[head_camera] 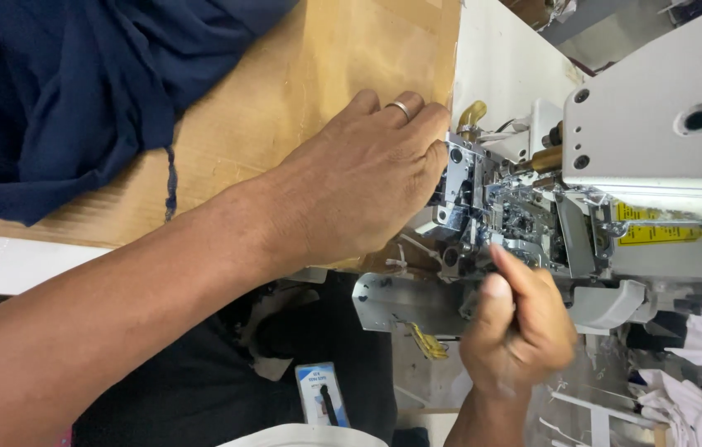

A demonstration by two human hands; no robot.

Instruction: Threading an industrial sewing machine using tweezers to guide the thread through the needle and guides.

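The person's left hand [363, 186], a ring on one finger, lies flat and spread over the edge of the tabletop [301, 91], its fingertips pressed against the open metal mechanism [492, 211] at the front of a white industrial sewing machine [665, 141]; the fingers are loosely together and rest there rather than clamp, and nothing shows inside that hand. The right hand [516, 327] comes up from below with its grip pinched tight, thumb against forefinger, right at the lower part of the same mechanism; whether a thread or a small tool sits in the pinch is too small and blurred to tell. The work appears to be fine handling among the loopers and guides, and it would go best with the left hand kept steady as a brace, so the right can move in small, controlled strokes without snagging on the sharp chromed parts, and with the fingertips kept off the needle area. A dark blue fabric [61, 91] lies bunched on the tabletop, well apart from both hands, one thin strip trailing down toward the edge. Below, near the person's lap, a card with a dark clip [324, 396] hangs, and pale cloth scraps [690, 406] lie off to the lower right.
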